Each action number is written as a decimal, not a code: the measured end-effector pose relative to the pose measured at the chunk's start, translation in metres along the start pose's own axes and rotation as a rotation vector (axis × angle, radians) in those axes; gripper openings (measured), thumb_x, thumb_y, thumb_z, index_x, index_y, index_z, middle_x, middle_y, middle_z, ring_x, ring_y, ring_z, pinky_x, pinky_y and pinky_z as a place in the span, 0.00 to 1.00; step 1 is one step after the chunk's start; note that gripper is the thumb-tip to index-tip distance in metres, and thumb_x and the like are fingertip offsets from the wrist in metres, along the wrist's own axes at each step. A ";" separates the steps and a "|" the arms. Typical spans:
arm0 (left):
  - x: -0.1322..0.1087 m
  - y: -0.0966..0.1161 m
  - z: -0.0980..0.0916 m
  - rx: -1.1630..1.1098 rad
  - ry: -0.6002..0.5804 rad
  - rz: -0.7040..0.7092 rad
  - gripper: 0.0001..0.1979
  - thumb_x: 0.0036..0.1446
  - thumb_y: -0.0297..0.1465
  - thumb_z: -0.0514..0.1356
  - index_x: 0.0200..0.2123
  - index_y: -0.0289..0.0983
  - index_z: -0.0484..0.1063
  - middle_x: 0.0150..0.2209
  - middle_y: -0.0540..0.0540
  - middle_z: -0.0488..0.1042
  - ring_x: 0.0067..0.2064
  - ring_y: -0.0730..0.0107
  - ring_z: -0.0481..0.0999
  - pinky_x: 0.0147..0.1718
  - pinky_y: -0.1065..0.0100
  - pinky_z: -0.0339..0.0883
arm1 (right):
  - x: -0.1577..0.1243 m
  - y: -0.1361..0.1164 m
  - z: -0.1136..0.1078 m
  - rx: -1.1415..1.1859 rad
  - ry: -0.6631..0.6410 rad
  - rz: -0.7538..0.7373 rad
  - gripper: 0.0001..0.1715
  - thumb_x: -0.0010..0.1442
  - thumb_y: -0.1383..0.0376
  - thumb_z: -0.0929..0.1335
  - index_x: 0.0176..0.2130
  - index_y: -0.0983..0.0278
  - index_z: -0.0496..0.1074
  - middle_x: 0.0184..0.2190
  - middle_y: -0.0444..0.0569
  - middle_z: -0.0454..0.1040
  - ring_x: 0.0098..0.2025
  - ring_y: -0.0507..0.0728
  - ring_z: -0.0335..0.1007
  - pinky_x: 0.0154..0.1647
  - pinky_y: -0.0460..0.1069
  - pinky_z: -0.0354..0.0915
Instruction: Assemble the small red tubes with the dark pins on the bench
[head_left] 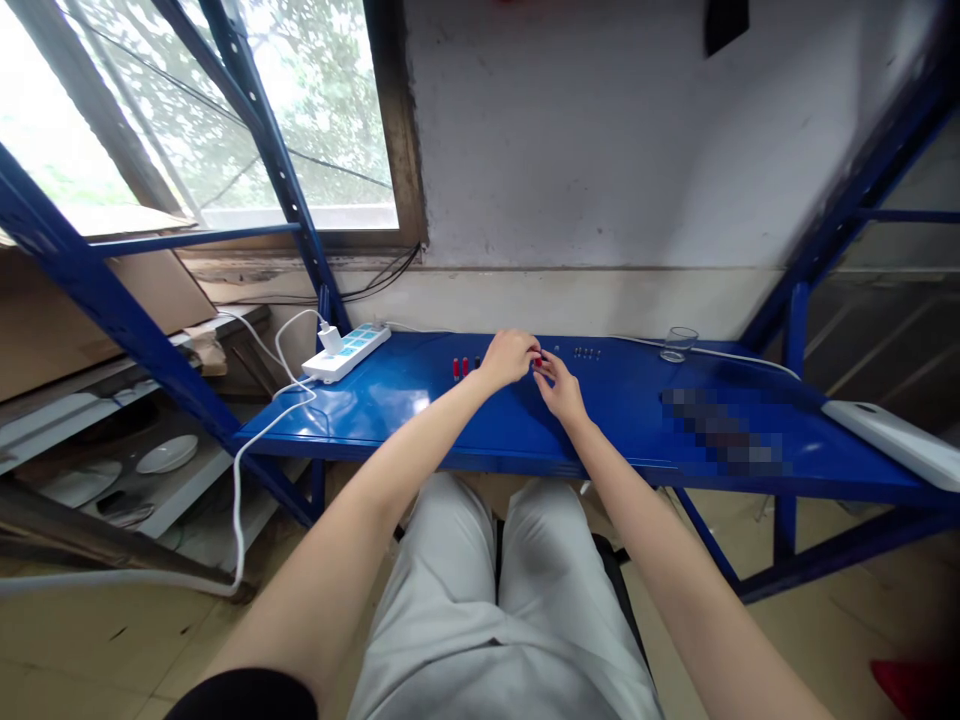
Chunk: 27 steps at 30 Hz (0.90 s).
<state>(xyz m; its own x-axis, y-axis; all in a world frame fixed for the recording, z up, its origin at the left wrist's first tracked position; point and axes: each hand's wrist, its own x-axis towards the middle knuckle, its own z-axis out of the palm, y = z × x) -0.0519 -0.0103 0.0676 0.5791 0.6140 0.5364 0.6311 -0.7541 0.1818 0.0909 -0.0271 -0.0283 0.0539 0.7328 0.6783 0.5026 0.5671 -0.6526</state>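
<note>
Both my hands meet over the middle of a blue metal shelf (420, 400). My left hand (510, 357) is closed, its fingers curled round a small red piece (537, 362) at the fingertips. My right hand (559, 386) pinches at the same red piece from the right. Just left of my left hand stand a few small red and black pieces (465, 367) in a row on the shelf. A row of tiny dark pieces (586, 353) lies behind my right hand.
A white power strip (346, 352) with a plugged-in charger and white cable sits at the shelf's left rear. A small clear glass (679, 343) stands at the rear right. A white flat device (896, 438) lies at the far right. Blue rack posts frame both sides.
</note>
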 end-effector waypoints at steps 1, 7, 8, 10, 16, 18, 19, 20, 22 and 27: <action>0.006 -0.003 -0.006 0.014 -0.010 -0.005 0.08 0.54 0.26 0.55 0.33 0.37 0.74 0.37 0.44 0.75 0.43 0.63 0.69 0.46 0.61 0.57 | 0.000 0.000 0.000 0.008 0.001 0.003 0.30 0.56 0.59 0.63 0.57 0.65 0.58 0.47 0.58 0.71 0.47 0.59 0.70 0.49 0.56 0.65; 0.028 -0.027 -0.019 0.113 -0.163 -0.173 0.06 0.44 0.20 0.59 0.23 0.36 0.73 0.30 0.43 0.74 0.43 0.58 0.68 0.49 0.54 0.52 | 0.000 0.003 -0.001 -0.021 -0.022 0.053 0.27 0.56 0.62 0.62 0.55 0.64 0.58 0.48 0.59 0.68 0.45 0.58 0.70 0.46 0.56 0.67; 0.027 -0.031 -0.018 0.120 -0.176 -0.192 0.07 0.43 0.19 0.58 0.23 0.36 0.73 0.29 0.43 0.74 0.42 0.58 0.68 0.49 0.53 0.51 | 0.000 0.004 -0.001 -0.025 -0.029 0.057 0.27 0.56 0.63 0.62 0.55 0.64 0.58 0.48 0.59 0.68 0.45 0.58 0.70 0.45 0.56 0.67; 0.024 -0.038 -0.016 0.130 -0.187 -0.224 0.08 0.42 0.18 0.58 0.22 0.36 0.72 0.28 0.44 0.74 0.42 0.57 0.68 0.49 0.52 0.50 | 0.001 0.004 -0.001 -0.033 -0.035 0.062 0.26 0.55 0.64 0.63 0.53 0.65 0.60 0.47 0.59 0.68 0.44 0.58 0.70 0.45 0.56 0.67; 0.010 -0.051 -0.008 0.181 -0.251 -0.280 0.09 0.41 0.18 0.57 0.22 0.36 0.72 0.28 0.44 0.74 0.42 0.57 0.69 0.49 0.52 0.49 | 0.000 0.002 -0.001 -0.033 -0.024 0.065 0.22 0.54 0.67 0.61 0.50 0.65 0.62 0.45 0.59 0.69 0.42 0.57 0.70 0.46 0.55 0.66; 0.008 -0.054 -0.006 0.188 -0.259 -0.283 0.09 0.41 0.18 0.57 0.22 0.36 0.72 0.28 0.44 0.74 0.42 0.57 0.69 0.49 0.52 0.49 | 0.000 0.002 0.000 -0.028 -0.021 0.062 0.21 0.54 0.67 0.61 0.49 0.66 0.63 0.44 0.58 0.69 0.41 0.57 0.70 0.45 0.55 0.66; 0.007 -0.055 -0.005 0.189 -0.260 -0.285 0.09 0.41 0.18 0.56 0.22 0.36 0.72 0.28 0.44 0.74 0.42 0.56 0.69 0.49 0.52 0.49 | 0.000 0.002 0.000 -0.027 -0.022 0.062 0.21 0.53 0.68 0.61 0.49 0.66 0.63 0.44 0.58 0.69 0.41 0.57 0.70 0.45 0.55 0.66; 0.007 -0.056 -0.005 0.187 -0.259 -0.286 0.09 0.41 0.18 0.57 0.22 0.36 0.72 0.29 0.43 0.74 0.42 0.56 0.69 0.49 0.52 0.49 | 0.000 0.003 0.000 -0.028 -0.022 0.064 0.21 0.53 0.68 0.61 0.48 0.65 0.63 0.44 0.58 0.69 0.41 0.57 0.70 0.45 0.55 0.66; 0.006 -0.057 -0.004 0.188 -0.255 -0.287 0.08 0.41 0.19 0.57 0.22 0.36 0.72 0.28 0.43 0.74 0.43 0.55 0.69 0.50 0.51 0.48 | 0.000 0.004 0.000 -0.031 -0.025 0.070 0.21 0.53 0.67 0.61 0.48 0.65 0.63 0.44 0.58 0.69 0.41 0.57 0.70 0.45 0.55 0.66; 0.004 -0.061 -0.003 0.231 -0.263 -0.271 0.08 0.41 0.20 0.56 0.23 0.36 0.72 0.28 0.43 0.74 0.42 0.57 0.69 0.50 0.52 0.49 | 0.000 0.004 -0.001 -0.041 -0.034 0.087 0.21 0.54 0.66 0.61 0.48 0.64 0.63 0.43 0.58 0.69 0.40 0.57 0.70 0.45 0.56 0.66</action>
<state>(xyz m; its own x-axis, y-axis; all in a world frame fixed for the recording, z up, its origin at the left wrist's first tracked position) -0.0893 0.0372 0.0612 0.4701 0.8432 0.2610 0.8596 -0.5044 0.0814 0.0936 -0.0251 -0.0307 0.0699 0.7910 0.6078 0.5325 0.4856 -0.6932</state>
